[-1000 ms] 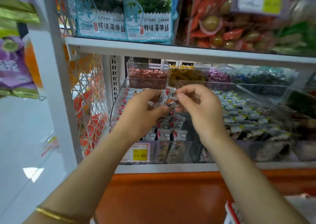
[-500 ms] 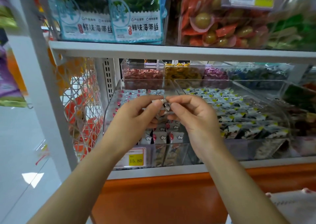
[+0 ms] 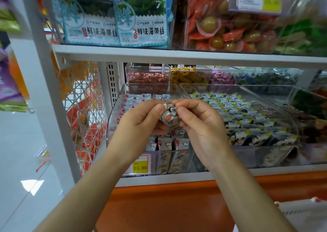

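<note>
Thumbs and forefingers of both hands pinched the snack packet (image 3: 169,116), small, silvery and orange-printed, which was held up just above the clear bin (image 3: 110,125) of like packets on the lower shelf (image 3: 265,169). The left hand (image 3: 141,125) had its left edge and the right hand (image 3: 200,127) its right edge, each grip clenched on the wrapper. A yellow price tag (image 3: 140,166) reading 15.80 sat on the bin's near front. To the right lay a second bin (image 3: 276,97) of dark packets with yellow corners. Above, seaweed bags (image 3: 141,19) stood on the upper shelf (image 3: 177,55).
</note>
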`<action>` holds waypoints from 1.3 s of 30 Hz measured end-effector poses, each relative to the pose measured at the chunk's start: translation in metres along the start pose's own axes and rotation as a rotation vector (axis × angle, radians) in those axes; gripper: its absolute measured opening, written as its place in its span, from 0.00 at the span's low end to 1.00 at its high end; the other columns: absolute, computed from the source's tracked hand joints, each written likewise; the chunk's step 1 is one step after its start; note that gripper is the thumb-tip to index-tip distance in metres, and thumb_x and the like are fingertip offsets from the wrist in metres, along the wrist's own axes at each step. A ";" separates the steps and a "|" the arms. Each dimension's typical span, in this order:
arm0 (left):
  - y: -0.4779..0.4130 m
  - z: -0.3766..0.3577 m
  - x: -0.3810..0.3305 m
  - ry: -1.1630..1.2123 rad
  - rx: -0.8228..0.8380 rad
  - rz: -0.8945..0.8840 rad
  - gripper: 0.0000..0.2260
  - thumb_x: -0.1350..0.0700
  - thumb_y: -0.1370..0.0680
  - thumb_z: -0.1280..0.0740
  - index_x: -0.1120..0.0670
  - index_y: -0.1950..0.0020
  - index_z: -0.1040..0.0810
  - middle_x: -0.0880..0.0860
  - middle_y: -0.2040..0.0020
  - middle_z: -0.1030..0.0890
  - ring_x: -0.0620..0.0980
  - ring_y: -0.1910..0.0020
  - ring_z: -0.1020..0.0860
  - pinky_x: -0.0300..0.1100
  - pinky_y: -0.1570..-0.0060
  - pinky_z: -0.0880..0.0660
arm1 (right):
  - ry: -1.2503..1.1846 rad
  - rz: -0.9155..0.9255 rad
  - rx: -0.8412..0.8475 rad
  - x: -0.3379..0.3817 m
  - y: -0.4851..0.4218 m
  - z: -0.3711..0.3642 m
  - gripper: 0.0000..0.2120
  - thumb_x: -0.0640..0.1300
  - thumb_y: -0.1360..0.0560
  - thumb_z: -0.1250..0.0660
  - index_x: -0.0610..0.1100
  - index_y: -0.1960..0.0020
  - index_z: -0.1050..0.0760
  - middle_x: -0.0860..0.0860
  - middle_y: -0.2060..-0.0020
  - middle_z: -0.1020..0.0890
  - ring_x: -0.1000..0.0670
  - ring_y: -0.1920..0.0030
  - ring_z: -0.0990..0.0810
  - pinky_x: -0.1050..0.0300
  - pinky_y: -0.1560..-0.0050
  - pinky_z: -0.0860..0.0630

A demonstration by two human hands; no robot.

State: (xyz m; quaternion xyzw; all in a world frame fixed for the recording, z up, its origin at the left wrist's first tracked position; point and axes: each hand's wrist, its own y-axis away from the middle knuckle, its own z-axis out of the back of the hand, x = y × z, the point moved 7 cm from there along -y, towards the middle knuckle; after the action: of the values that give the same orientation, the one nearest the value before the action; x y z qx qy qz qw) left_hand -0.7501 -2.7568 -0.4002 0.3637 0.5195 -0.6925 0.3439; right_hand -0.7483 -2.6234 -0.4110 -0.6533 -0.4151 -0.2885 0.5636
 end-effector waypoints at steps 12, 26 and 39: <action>0.000 -0.001 -0.010 -0.130 0.056 -0.047 0.13 0.59 0.26 0.32 0.46 0.43 0.23 0.48 0.53 0.17 0.45 0.55 0.18 0.42 0.53 0.20 | -0.113 -0.011 0.018 0.008 -0.001 0.001 0.05 0.40 0.31 0.32 0.47 0.57 0.19 0.51 0.56 0.18 0.53 0.57 0.22 0.63 0.59 0.25; 0.023 -0.100 -0.062 -0.120 0.246 -0.070 0.14 0.43 0.27 0.38 0.50 0.49 0.24 0.48 0.60 0.22 0.42 0.65 0.23 0.35 0.68 0.24 | 0.760 -0.067 -0.008 0.096 0.072 0.086 0.19 0.66 0.41 0.32 0.62 0.52 0.24 0.58 0.57 0.18 0.59 0.56 0.19 0.62 0.57 0.22; 0.071 -0.312 0.035 -0.590 0.779 0.049 0.09 0.53 0.22 0.37 0.54 0.46 0.21 0.51 0.47 0.21 0.47 0.55 0.24 0.41 0.57 0.27 | 0.410 -0.926 -0.673 -0.107 0.300 0.330 0.06 0.44 0.27 0.30 0.44 0.57 0.25 0.50 0.67 0.17 0.52 0.69 0.18 0.60 0.71 0.23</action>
State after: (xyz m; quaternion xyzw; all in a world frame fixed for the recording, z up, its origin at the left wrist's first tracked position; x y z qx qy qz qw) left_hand -0.6607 -2.4739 -0.5244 0.2657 0.0933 -0.9006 0.3310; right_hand -0.5703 -2.3308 -0.7162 -0.4784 -0.4249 -0.7391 0.2105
